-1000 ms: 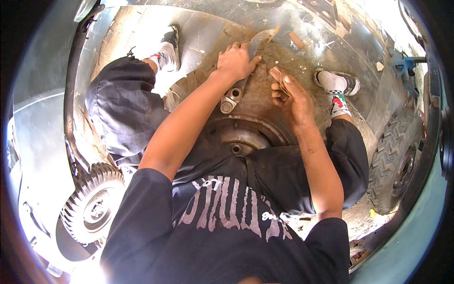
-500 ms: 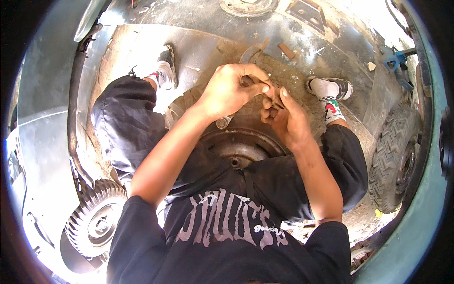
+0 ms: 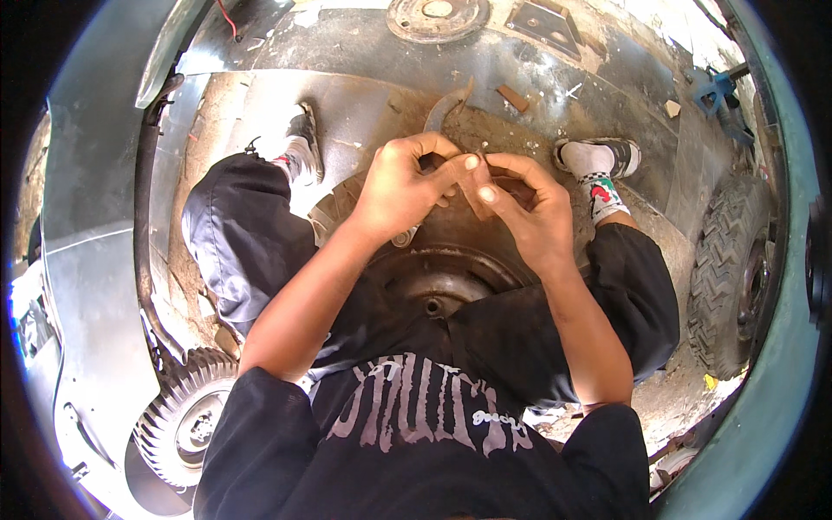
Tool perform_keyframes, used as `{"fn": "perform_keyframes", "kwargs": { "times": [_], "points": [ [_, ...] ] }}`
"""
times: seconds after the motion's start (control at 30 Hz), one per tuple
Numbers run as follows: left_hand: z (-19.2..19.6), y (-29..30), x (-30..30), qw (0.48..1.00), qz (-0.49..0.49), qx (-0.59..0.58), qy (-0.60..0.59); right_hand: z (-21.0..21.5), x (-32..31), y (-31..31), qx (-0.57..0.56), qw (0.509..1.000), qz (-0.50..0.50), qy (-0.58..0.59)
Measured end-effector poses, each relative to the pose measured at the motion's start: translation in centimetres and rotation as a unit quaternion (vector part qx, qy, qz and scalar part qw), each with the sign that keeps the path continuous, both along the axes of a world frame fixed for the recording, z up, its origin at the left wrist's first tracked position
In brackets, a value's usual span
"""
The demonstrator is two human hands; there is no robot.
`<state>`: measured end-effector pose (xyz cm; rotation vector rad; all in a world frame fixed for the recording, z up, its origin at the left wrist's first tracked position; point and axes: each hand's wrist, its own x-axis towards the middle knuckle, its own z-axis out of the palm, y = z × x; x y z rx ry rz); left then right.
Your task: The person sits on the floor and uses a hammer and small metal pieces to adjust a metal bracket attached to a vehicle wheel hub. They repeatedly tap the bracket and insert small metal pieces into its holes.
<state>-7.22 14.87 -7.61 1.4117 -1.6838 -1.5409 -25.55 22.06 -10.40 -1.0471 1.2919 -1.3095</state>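
Observation:
Both hands are raised close together above a wheel [image 3: 433, 269] that lies between my legs, its rusty metal rim partly covered by my trousers. My left hand [image 3: 403, 186] is closed, thumb pressed toward the forefinger. Facing it, my right hand [image 3: 536, 204] is closed too, with thumb and fingers pinched together. The fingertips nearly meet around something small and brownish whose kind I cannot make out. Just beyond my left hand lies a curved metal blade [image 3: 444, 108] on the ground. A round metal fitting [image 3: 403, 238] shows under my left wrist.
A ridged tyre [image 3: 182, 420] stands at lower left, and a chunky-treaded tyre [image 3: 724, 277] at right. Farther off lie a round metal disc [image 3: 438, 19], a rectangular metal frame [image 3: 542, 33] and a brown strip [image 3: 513, 97]. A blue tool [image 3: 715, 94] is at upper right.
The right hand has turned and risen a little, bringing its thumb and forefinger up to the left fingertips. The left hand has shifted slightly down and left. The whole view has tilted slightly.

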Motion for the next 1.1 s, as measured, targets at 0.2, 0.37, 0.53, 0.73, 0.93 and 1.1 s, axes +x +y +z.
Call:
{"fn": "perform_keyframes", "kwargs": {
  "times": [0.2,0.37,0.53,0.73,0.93,1.1],
  "points": [
    [-1.5,-0.1,-0.5,0.994,0.021,-0.009,0.111,-0.7,-0.2,-0.2,0.025,0.999,-0.014,-0.019],
    [-0.7,0.3,-0.7,0.98,0.006,0.086,0.179,-1.8,-0.8,-0.4,0.023,0.997,-0.049,-0.051],
    [-0.7,0.4,-1.3,0.979,0.077,0.073,0.173,-1.6,-1.0,-0.5,0.027,0.997,-0.037,-0.056],
    [-1.5,0.1,-0.7,0.986,0.09,0.015,0.142,-0.7,-1.0,-0.4,0.038,0.994,0.043,-0.096],
    [-0.1,0.3,-0.5,0.947,0.111,0.147,0.262,-0.7,-0.9,-0.6,0.055,0.991,0.019,-0.124],
    [0.2,0.5,-0.8,0.954,0.124,0.137,0.237,-1.4,-0.6,-0.5,-0.087,0.995,-0.043,0.009]
  ]
}}
